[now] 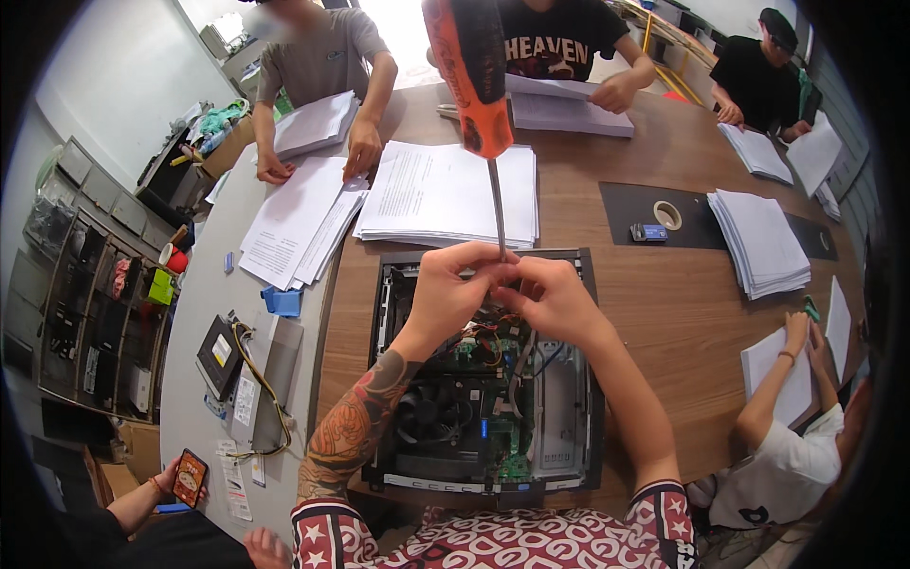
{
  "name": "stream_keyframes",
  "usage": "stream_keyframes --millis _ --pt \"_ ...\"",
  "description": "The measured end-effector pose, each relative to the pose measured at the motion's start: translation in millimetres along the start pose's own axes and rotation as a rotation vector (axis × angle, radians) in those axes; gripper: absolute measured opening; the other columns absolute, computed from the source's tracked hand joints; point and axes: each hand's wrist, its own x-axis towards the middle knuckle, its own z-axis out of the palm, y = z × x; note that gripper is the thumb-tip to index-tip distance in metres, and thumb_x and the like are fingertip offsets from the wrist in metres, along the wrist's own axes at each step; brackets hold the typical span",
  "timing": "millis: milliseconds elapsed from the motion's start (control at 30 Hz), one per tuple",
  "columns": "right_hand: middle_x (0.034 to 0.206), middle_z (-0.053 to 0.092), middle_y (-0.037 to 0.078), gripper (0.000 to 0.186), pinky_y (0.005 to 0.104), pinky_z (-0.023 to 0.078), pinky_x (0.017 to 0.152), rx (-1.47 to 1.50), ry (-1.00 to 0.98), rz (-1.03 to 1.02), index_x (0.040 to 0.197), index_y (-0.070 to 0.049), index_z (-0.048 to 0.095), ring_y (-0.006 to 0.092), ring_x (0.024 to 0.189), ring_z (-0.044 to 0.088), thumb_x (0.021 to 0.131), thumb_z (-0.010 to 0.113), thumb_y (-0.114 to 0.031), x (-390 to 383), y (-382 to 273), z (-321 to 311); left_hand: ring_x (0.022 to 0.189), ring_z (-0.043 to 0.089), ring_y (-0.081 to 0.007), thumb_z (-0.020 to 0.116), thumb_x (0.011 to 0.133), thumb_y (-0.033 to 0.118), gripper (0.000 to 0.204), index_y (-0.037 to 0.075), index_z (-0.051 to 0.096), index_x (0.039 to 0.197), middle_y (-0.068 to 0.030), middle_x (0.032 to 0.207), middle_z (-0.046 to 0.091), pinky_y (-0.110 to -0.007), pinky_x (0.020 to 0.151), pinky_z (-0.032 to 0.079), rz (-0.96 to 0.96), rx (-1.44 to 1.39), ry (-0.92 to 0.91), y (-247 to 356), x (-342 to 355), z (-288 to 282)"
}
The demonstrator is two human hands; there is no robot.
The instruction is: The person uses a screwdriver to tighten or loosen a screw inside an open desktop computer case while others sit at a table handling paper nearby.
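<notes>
A screwdriver (486, 128) with an orange and black handle stands handle-up, its thin metal shaft running down to my fingertips. My left hand (453, 292) is closed in a pinch at the lower end of the shaft. Against it, my right hand (555, 302) pinches with thumb and fingers; whatever small thing lies between them is hidden, as is the screwdriver's tip. Below both hands is an opened desktop computer case (590, 398), with a green circuit board (512, 446), a black fan (428, 414) and loose cables showing inside.
Paper stacks (445, 194) lie beyond the case, where several people handle sheets. A metal power supply (270, 379) with cables and a black drive (219, 357) sit at left. Tape (667, 215) and a small blue box (648, 232) lie right. Someone at lower left holds a phone (191, 477).
</notes>
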Motion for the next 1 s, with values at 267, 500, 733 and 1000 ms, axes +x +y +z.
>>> stream_keyframes --millis 267,500,733,1000 --pt "0.074 0.066 0.008 0.017 0.0292 0.046 0.057 -0.024 -0.011 -0.008 0.101 -0.002 0.071 0.0124 0.057 0.055 0.087 0.073 -0.011 0 -1 -1 0.082 0.07 -0.0123 0.069 0.088 -0.004 0.006 -0.006 0.069 0.094 -0.0085 0.089 0.073 -0.023 0.069 0.058 -0.072 -0.08 0.065 -1 -3 7" --pt "0.078 0.067 0.011 0.018 0.0298 0.047 0.059 0.016 -0.005 -0.01 0.107 -0.003 0.07 0.014 0.061 0.056 0.089 0.068 -0.006 -1 -3 0 0.081 0.068 -0.0103 0.074 0.087 0.004 0.012 -0.002 0.063 0.087 -0.0058 0.088 0.07 -0.025 0.073 0.056 0.02 0.161 0.094 0 0 -1" --pt "0.077 0.066 0.011 0.014 0.0307 0.048 0.06 0.015 0.011 -0.063 0.101 -0.001 0.069 0.0161 0.061 0.058 0.088 0.066 -0.005 -1 -2 1 0.093 0.065 -0.0108 0.057 0.099 0.007 0.027 -0.004 0.063 0.123 -0.0104 0.108 0.07 -0.026 0.079 0.055 0.028 0.014 -0.113 -1 -2 -3" --pt "0.08 0.066 0.009 0.019 0.0313 0.049 0.06 -0.014 -0.003 0.022 0.097 -0.001 0.069 0.0166 0.061 0.059 0.084 0.075 -0.012 0 -7 -1 0.082 0.064 -0.0093 0.068 0.091 0.002 0.015 -0.003 0.066 0.106 -0.0059 0.097 0.071 -0.023 0.075 0.053 -0.011 0.025 -0.047 -7 1 -10"
